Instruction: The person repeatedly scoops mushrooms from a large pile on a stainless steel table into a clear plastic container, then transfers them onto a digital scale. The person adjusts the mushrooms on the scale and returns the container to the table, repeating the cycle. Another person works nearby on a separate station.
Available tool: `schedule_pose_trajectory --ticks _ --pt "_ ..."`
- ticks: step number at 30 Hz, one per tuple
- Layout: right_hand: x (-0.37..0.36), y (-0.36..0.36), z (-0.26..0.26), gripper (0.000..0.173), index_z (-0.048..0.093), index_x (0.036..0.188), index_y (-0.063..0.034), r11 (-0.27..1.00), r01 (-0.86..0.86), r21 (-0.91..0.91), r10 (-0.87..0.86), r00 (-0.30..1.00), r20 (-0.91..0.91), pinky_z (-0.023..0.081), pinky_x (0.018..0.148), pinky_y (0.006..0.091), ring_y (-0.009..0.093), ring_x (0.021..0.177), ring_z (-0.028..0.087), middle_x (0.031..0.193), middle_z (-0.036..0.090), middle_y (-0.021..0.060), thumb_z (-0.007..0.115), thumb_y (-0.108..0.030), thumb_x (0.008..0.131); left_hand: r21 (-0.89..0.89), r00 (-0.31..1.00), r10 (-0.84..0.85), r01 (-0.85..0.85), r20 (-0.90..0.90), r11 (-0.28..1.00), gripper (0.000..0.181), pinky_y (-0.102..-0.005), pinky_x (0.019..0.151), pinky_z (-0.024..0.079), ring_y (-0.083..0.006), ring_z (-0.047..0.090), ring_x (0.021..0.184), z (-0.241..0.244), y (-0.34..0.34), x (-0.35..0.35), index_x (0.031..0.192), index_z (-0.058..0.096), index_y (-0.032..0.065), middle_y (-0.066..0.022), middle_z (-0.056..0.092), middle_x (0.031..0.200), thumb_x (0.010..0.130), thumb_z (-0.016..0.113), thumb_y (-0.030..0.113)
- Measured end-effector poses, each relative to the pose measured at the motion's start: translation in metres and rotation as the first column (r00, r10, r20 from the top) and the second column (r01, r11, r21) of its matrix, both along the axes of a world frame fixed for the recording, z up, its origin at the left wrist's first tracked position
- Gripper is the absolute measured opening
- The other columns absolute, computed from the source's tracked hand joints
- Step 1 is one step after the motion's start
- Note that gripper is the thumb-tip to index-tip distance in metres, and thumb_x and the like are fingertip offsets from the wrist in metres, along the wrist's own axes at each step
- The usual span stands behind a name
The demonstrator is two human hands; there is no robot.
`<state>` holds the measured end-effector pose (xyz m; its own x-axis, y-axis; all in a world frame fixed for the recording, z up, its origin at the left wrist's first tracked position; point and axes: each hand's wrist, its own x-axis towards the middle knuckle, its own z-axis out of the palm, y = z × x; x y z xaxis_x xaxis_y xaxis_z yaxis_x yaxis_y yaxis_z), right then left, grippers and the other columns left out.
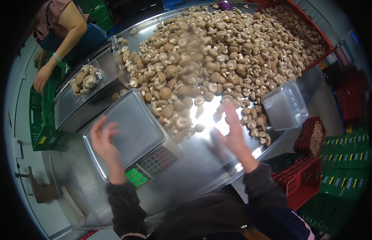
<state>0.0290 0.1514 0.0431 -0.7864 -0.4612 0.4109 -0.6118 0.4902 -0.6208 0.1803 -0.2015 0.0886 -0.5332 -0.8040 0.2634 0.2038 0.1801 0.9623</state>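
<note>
My left hand [105, 143], fingers apart and blurred, hovers over the digital scale [135, 120] with nothing in it. The scale's bare metal pan tilts across the view, and its keypad [158, 162] and green lit display [136, 177] face me. Above the steel table [192, 171], my right hand [234, 135] is spread and blurred, holding nothing that I can see. Just beyond its fingers lies the near edge of a big heap of brown-capped mushrooms [210, 57]. Right of that hand stands a stack of clear plastic trays [285, 105].
A person [64, 33] stands at the far left, by a metal machine [84, 99] bearing a filled tray of mushrooms [85, 79] and a green crate [39, 120]. A red crate of mushrooms [319, 49] tips onto the table. Red crates [303, 180] and green crates [344, 162] stand at right.
</note>
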Motion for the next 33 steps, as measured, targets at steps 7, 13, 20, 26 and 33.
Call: schedule_pose_trajectory --ticks 7,13,20,26,33 --pt "-0.057 0.226 0.062 0.057 0.036 0.143 -0.0064 0.675 0.421 0.606 -0.380 0.902 -0.203 0.038 0.104 0.0451 0.035 0.116 0.053 0.126 0.056 0.0176 0.057 -0.011 0.091 0.313 0.958 -0.265 0.219 0.112 0.924 0.032 -0.0252 0.068 0.052 -0.0195 0.065 0.082 -0.045 0.116 0.079 0.121 0.046 -0.0050 -0.0192 0.057 0.118 0.089 0.051 -0.005" --pt "-0.048 0.264 0.106 0.041 0.051 0.125 -0.0014 0.759 0.112 0.642 -0.089 0.994 -0.068 0.046 0.090 0.0408 0.036 0.105 0.058 0.109 0.062 0.0165 0.058 -0.002 0.084 0.405 0.898 -0.397 0.296 0.190 0.865 0.029 -0.0248 0.067 0.051 -0.0182 0.065 0.083 -0.041 0.155 0.080 0.118 0.048 -0.0039 -0.0168 0.059 0.115 0.090 0.050 -0.006" --pt "-0.054 0.266 0.098 0.031 0.063 0.103 -0.0017 0.927 0.132 0.352 -0.157 0.987 0.042 0.051 0.075 0.0346 0.030 0.087 0.066 0.091 0.063 0.0131 0.069 0.005 0.074 0.389 0.804 -0.560 0.460 0.198 0.798 0.024 -0.0252 0.067 0.052 -0.0185 0.065 0.082 -0.049 0.190 0.064 0.115 0.051 -0.0031 -0.0161 0.062 0.108 0.091 0.051 -0.004" --pt "-0.044 0.263 0.104 0.023 0.065 0.103 -0.0025 0.896 0.344 0.282 -0.296 0.934 -0.202 0.050 0.077 0.0315 0.027 0.086 0.065 0.090 0.063 0.0124 0.066 0.002 0.081 0.467 0.718 -0.669 0.533 0.193 0.706 0.027 -0.0277 0.070 0.054 -0.0218 0.066 0.084 -0.058 0.211 0.061 0.121 0.047 -0.0024 -0.0185 0.061 0.113 0.095 0.048 0.003" --pt "0.001 0.136 0.076 0.012 0.066 0.099 -0.0026 0.987 -0.153 -0.054 0.162 0.961 0.225 0.048 0.078 0.0298 0.023 0.085 0.061 0.089 0.063 0.0105 0.059 -0.002 0.089 0.881 0.749 -0.569 0.466 -0.340 0.086 0.072 -0.0526 0.091 0.050 -0.0480 0.051 0.118 -0.050 0.229 0.043 0.138 0.029 -0.0048 -0.0317 0.043 0.135 0.098 0.038 0.055"
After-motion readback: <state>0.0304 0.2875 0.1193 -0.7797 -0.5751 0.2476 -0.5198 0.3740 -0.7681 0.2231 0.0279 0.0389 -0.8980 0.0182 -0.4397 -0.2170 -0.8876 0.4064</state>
